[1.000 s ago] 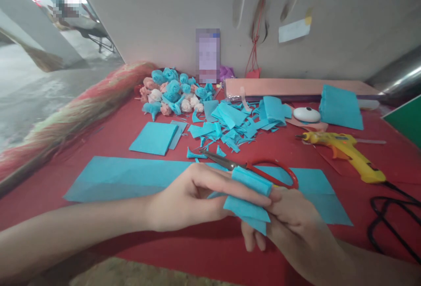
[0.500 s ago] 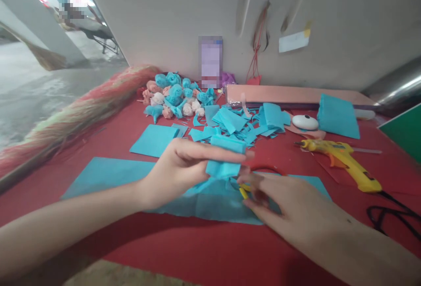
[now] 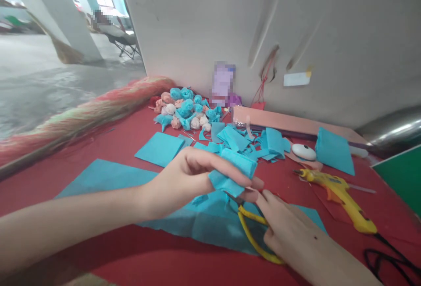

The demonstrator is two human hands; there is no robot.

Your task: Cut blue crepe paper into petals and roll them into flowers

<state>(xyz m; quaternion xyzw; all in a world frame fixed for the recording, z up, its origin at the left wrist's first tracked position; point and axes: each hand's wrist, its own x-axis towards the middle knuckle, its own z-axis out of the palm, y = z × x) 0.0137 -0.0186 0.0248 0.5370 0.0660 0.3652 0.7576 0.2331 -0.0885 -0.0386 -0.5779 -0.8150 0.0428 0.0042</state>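
Observation:
My left hand (image 3: 194, 174) is closed on a folded piece of blue crepe paper (image 3: 238, 163), with its fingers across the front of the fold. My right hand (image 3: 286, 224) is closed at the yellow-handled scissors (image 3: 251, 233), and its fingertips meet the left fingertips just below the fold. The scissor blades are mostly hidden behind the hands and paper. Beneath both hands a long sheet of blue crepe paper (image 3: 112, 180) lies flat on the red tabletop (image 3: 158, 255). Small blue scraps hang around the blade end.
Blue, pink and white paper flowers (image 3: 187, 108) are heaped at the back, beside blue offcuts (image 3: 235, 139). Blue paper stacks (image 3: 159, 148) flank the middle. A yellow glue gun (image 3: 338, 194) with a black cord lies right, near a white oval object (image 3: 304, 151). A person reclines far back left.
The view has shifted and tilted. The scissors' yellow handle has swung downward and shows much more. My right hand has turned, its fingers closer to the left fingertips; the left keeps the folded paper.

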